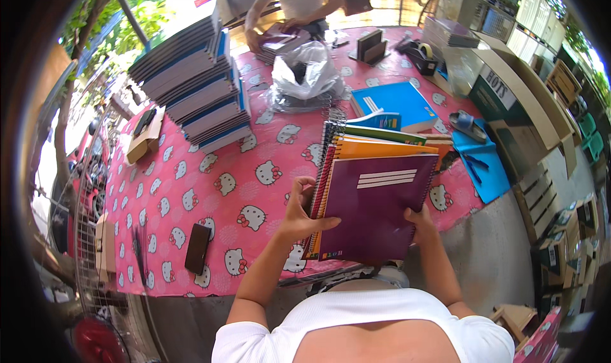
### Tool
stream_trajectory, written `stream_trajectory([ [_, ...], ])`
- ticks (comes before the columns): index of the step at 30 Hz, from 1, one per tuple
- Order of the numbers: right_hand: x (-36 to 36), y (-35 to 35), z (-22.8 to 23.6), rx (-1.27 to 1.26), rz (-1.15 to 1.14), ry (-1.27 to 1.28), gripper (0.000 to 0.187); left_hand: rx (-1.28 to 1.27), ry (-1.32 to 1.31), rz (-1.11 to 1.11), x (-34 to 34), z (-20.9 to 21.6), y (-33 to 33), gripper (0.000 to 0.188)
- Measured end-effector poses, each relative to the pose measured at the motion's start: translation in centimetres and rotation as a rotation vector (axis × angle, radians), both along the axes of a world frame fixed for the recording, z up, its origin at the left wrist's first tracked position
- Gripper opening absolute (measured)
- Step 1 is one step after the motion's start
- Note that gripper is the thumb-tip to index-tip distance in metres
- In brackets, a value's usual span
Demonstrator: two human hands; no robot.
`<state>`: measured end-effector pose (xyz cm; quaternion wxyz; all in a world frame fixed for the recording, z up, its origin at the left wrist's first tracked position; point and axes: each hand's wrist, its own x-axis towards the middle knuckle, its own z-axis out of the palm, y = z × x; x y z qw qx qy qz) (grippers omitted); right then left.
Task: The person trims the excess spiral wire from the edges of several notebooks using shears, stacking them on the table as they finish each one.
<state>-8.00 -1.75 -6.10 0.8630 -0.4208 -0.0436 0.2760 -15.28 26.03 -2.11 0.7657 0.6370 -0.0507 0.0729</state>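
Between my two hands I hold a stack of spiral notebooks, its top one a purple notebook [372, 213] with white label lines. Orange, green and red covers show behind it along the wire spine. My left hand [302, 210] grips the spine side, thumb on the purple cover. On the opposite edge, my right hand [420, 224] is closed with its thumb on the front. Just beyond the stack lies a blue notebook [398, 102] flat on the table, partly covered by the held stack's far end.
A tall stack of notebooks [197, 89] stands at the left on the pink patterned tablecloth [216, 229]. A plastic bag [305, 76] sits mid-table; beyond it another person [296, 3] handles notebooks. A tape dispenser [421, 57], cardboard box [515, 102] and dark wallet-like case [198, 248] are around.
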Motion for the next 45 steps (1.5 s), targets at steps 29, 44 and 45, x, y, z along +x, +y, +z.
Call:
stream_trajectory([
  [29, -8.0, -8.5, -2.9, -0.719, -0.501, -1.164, 0.094, 0.035, -0.115, -0.468, 4.0, -2.4, -4.0, 0.066],
  [44, -7.0, -6.3, 2.7, -0.497, -0.579, -0.787, 0.123, 0.189, -0.515, -0.221, 5.0, 1.0, -5.0, 0.139],
  [45, -6.5, -5.9, 3.2, -0.463, -0.560, -0.970, 0.126, 0.188, -0.517, -0.221, 5.1, 0.4, -4.7, 0.139],
])
